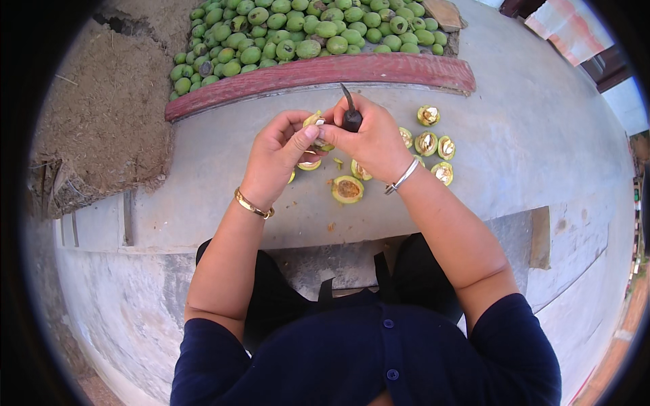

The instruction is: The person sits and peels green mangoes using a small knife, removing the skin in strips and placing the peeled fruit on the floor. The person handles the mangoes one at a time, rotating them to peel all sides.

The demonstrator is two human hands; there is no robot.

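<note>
My left hand (274, 149) holds a cut green walnut (313, 120), with pale flesh showing between the fingers. A small curved knife (351, 120) with a dark handle sits in my right hand (378, 137), its blade pointing away from me. The right thumb and fingertips press on the walnut as well; the fingers hide much of it. Below the hands lies a walnut half (347, 190) with a brown hollow inside. To the right, several cut halves, such as this walnut half (426, 143), show whitish kernel. Others are partly covered by my hands.
A large heap of whole green walnuts (284, 30) lies at the back behind a red wooden beam (325, 71). A rough earthen block (106, 111) stands at the left. Small husk scraps (331, 227) dot the grey concrete ledge (213, 167) before my knees.
</note>
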